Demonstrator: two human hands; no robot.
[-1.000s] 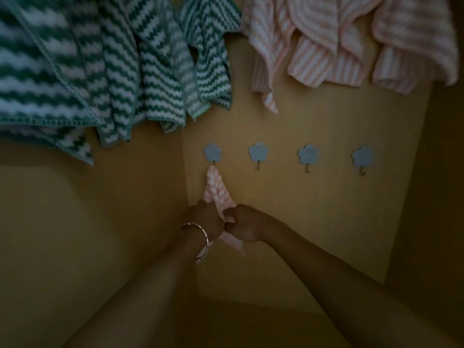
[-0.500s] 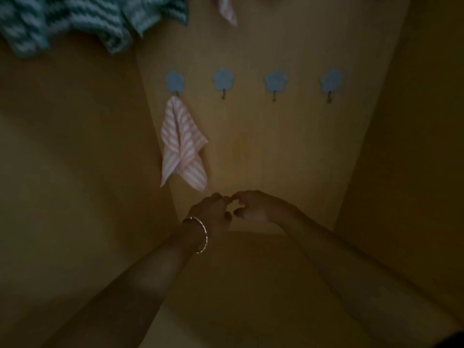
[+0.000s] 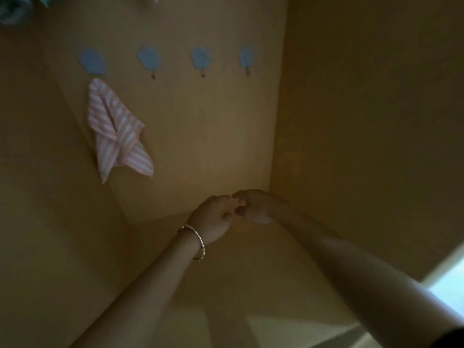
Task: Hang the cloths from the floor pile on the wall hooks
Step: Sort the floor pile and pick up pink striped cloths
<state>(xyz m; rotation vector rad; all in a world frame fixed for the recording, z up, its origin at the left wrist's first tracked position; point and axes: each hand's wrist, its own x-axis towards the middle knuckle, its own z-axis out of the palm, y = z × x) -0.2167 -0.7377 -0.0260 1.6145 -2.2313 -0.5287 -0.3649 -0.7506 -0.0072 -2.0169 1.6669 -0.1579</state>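
Observation:
A pink-and-white striped cloth [image 3: 118, 131] hangs from the leftmost blue flower-shaped hook [image 3: 93, 61] on the yellow wall. To its right, three more blue hooks [image 3: 200, 59] are bare. My left hand [image 3: 213, 218], with a bangle on the wrist, and my right hand [image 3: 253, 205] are low near the corner, fingertips almost touching. The fingers of both are loosely curled and hold nothing. The floor pile is out of view.
Yellow walls close in on the left and right, forming a narrow alcove. Edges of green and pink cloths [image 3: 12, 6] on an upper row show at the top left. A bright patch [image 3: 447, 285] lies at the lower right.
Both hands let go of the pink cloth, which now hangs free, and dropped down and right toward the corner. The camera view tilted downward.

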